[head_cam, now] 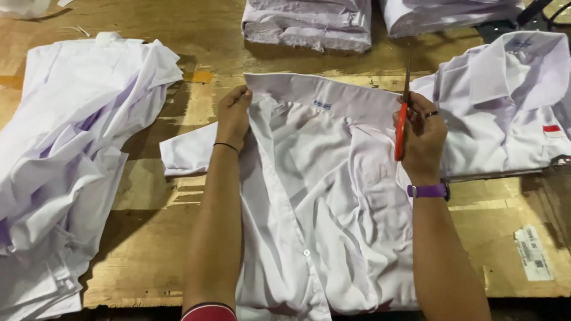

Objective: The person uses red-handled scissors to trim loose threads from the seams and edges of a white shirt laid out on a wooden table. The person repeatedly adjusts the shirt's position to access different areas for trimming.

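Head view: I see my left hand (233, 116) pinching the collar corner of a crumpled white cotton shirt (324, 202) spread on the worn wooden table (154, 196). My right hand (422, 139) is closed around red-handled thread snips (402, 122), blades up at the collar's far end. Piled white shirts (65, 154) lie left.

Pretty much everything here is white: the shirt (321, 196) under both hands is plain white with a tiny blue label at the collar. The snips (401, 128) in the right hand (423, 139) have a bright orange-red handle, and that wrist has a purple band (428, 191). Thin black band (226, 145) on the left wrist. The shirt (511, 101) right of the right hand is white with a small red patch. Table (154, 238) is tan wood.
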